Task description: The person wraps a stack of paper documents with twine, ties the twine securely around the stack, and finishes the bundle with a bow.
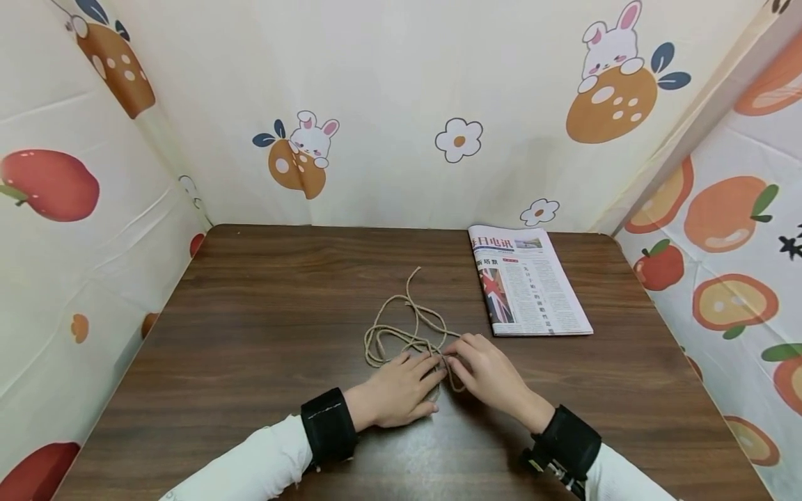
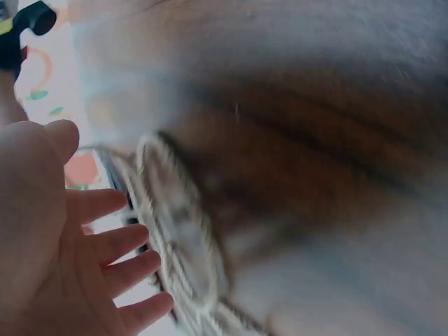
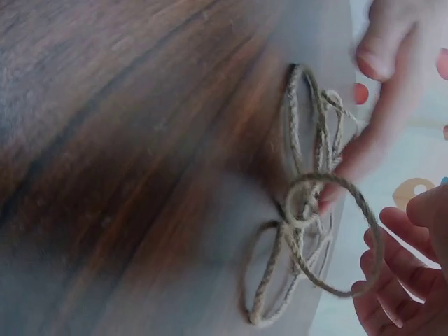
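A thin tan rope (image 1: 418, 342) lies in loose, crossing loops on the brown wooden table (image 1: 282, 292). My left hand (image 1: 401, 391) reaches in from the left, palm down with fingers extended, its fingertips at the rope's near side. From the right comes my right hand (image 1: 485, 376), thumb and index finger apart beside the same strands. In the right wrist view a round loop of the rope (image 3: 378, 245) stands up and overlaps the loosely bent right fingers (image 3: 399, 259). The left wrist view has the left hand (image 2: 63, 245) with spread fingers alongside the rope (image 2: 203, 217).
A folded newspaper (image 1: 532, 285) lies at the table's back right, beyond my right hand. Curtains printed with fruit and rabbits (image 1: 388, 83) enclose the back and both sides of the table. Black bands (image 1: 328, 426) wrap both wrists over white sleeves.
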`<state>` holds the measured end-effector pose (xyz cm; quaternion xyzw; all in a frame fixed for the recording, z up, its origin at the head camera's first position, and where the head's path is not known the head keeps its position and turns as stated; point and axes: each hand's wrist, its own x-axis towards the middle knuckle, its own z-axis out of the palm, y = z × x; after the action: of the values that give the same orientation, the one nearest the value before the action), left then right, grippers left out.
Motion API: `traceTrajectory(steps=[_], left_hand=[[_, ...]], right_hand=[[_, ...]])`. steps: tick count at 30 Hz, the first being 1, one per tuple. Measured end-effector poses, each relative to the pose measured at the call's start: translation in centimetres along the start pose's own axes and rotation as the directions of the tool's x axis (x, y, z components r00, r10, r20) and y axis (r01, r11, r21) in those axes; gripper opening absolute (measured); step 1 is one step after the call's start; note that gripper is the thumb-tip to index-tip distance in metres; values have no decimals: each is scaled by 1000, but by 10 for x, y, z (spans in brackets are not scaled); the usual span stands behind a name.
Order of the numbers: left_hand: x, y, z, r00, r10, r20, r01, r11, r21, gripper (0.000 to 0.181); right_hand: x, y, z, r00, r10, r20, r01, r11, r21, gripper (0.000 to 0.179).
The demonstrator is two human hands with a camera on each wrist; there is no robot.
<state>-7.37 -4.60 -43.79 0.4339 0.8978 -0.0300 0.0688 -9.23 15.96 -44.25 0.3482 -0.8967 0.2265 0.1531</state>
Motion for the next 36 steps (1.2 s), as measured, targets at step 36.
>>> traceTrajectory(steps=[36], left_hand=[[-22, -83, 14, 758, -624, -189, 534, 761, -368, 10]], right_hand=[[-8, -24, 32, 982, 144, 119, -120, 974, -192, 30]])
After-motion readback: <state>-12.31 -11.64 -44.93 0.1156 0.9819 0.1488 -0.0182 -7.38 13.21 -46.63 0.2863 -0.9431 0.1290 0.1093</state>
